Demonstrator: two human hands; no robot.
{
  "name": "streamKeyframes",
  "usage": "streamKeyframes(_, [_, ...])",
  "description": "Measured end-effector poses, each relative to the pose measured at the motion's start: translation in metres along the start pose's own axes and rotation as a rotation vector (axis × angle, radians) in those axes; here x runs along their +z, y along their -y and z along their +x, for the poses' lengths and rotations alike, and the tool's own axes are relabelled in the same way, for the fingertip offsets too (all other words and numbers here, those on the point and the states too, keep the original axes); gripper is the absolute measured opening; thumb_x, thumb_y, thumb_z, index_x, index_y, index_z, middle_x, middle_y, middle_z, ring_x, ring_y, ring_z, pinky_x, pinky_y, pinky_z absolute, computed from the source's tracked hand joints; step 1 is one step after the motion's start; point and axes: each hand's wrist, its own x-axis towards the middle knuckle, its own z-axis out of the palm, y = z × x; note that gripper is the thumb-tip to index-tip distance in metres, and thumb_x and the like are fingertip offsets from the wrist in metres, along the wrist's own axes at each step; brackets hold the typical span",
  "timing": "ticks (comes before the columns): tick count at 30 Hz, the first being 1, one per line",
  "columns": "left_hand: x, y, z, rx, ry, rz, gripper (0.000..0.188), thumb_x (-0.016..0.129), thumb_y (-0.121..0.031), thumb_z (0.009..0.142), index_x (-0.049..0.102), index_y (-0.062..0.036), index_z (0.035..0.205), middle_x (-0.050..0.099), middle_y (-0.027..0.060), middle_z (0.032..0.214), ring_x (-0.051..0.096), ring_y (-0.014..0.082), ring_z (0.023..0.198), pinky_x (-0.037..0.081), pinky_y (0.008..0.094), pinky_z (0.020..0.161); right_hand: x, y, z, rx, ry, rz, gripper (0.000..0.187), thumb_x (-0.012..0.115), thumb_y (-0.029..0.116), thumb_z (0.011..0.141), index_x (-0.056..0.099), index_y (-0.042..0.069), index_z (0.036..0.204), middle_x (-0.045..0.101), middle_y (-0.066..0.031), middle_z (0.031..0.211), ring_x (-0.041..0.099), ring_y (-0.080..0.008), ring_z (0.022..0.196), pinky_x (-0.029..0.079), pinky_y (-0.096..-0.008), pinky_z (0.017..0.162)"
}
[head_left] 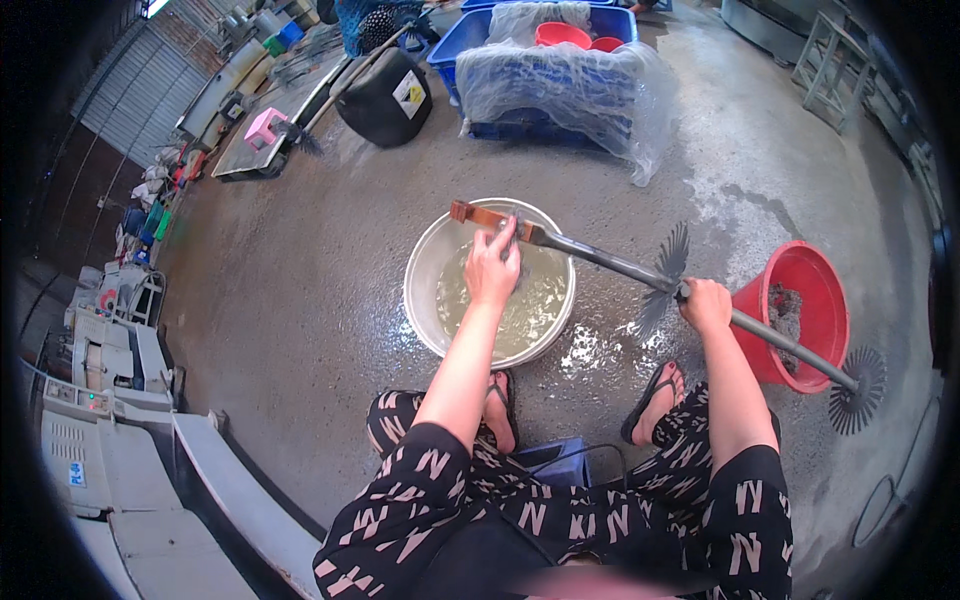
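A long grey metal rod [610,262] lies slanted across in front of me, with a coppery flat hooked bar [480,214] at its upper left end. My right hand [708,304] is closed around the rod, beside a ring of thin dark blades [672,270]. A second bladed ring [857,390] sits at the rod's lower right end. My left hand [492,268] has its fingers bent up at the joint of bar and rod; a small dark thing there is partly hidden. Below it stands a whitish round tub [424,310] of cloudy water.
To the right, a red bucket [835,290] holds a grey clump [785,315]. Blue crates [550,125] draped with clear plastic stand ahead, beside a black jerrycan [385,100]. A pink stool [265,128] is farther left. Grey machinery [150,480] lines the near left. The floor is wet.
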Motion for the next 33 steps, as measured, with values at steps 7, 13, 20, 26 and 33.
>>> streamKeyframes(7, [-0.025,0.005,-0.008,0.010,0.240,0.060,0.036,0.063,-0.028,0.074,0.067,-0.0320,0.109,0.059,0.0095,0.100,0.063,0.0297,0.090,0.052,0.0408,0.078,0.001,-0.004,-0.005,-0.006,-0.061,0.014,0.016,0.065,0.017,0.072,0.068,0.014,0.087,0.068,-0.0125,0.082,0.067,-0.0302,0.079,0.053,-0.0405,0.070])
streamKeyframes(13, [0.010,0.063,-0.007,-0.236,1.027,0.434,0.032,0.065,-0.029,0.070,0.071,-0.0176,0.100,0.066,0.0115,0.108,0.062,0.0262,0.102,0.049,0.0390,0.087,-0.001,0.001,-0.005,-0.019,-0.056,-0.003,0.016,0.065,0.017,0.071,0.068,0.014,0.087,0.068,-0.0126,0.083,0.067,-0.0302,0.080,0.053,-0.0405,0.070])
streamKeyframes(20, [0.065,0.091,-0.027,-0.046,1.412,0.361,0.038,0.075,-0.022,0.059,0.071,-0.0095,0.094,0.069,0.0114,0.095,0.065,0.0249,0.086,0.051,0.0350,0.078,0.004,-0.002,0.000,-0.002,-0.005,-0.027,0.030,0.070,0.022,0.066,0.069,0.018,0.096,0.068,-0.0126,0.084,0.067,-0.0289,0.080,0.054,-0.0405,0.072])
streamKeyframes(26, [-0.052,-0.002,0.030,0.004,0.627,-0.136,0.019,0.075,-0.016,0.063,0.068,-0.0094,0.079,0.067,0.0076,0.086,0.063,0.0207,0.084,0.049,0.0329,0.078,0.007,-0.006,-0.006,-0.016,-0.031,-0.035,0.019,0.064,0.019,0.071,0.069,0.016,0.089,0.069,-0.0111,0.081,0.067,-0.0284,0.077,0.054,-0.0401,0.069])
streamKeyframes(33, [-0.033,-0.038,0.051,0.377,0.422,0.399,0.019,0.076,-0.033,0.068,0.067,-0.0169,0.075,0.063,0.0020,0.096,0.057,0.0279,0.096,0.047,0.0393,0.081,-0.002,-0.003,-0.003,-0.026,-0.055,0.008,0.027,0.067,0.018,0.067,0.070,0.017,0.094,0.068,-0.0120,0.080,0.067,-0.0290,0.077,0.053,-0.0406,0.069])
